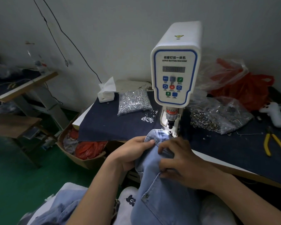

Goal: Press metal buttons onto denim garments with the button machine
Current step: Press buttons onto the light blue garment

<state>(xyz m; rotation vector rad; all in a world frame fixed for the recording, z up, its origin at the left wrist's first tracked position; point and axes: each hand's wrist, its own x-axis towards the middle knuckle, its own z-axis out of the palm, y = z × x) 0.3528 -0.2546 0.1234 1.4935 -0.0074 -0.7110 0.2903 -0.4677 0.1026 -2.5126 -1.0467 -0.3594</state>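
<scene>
While both grips, left hand (133,149) and right hand (180,161), pinched the jeans (162,192), I judged the waistband should lie flat under the machine (174,75).

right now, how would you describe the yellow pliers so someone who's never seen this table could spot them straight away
Start at the white button machine standing at the middle of the denim-covered table, then look to its far right, past the clear bag of metal rings. The pliers lie flat near the table's right front edge, handles spread. They are the only yellow thing there, apart from the heaps of silver hardware.
</scene>
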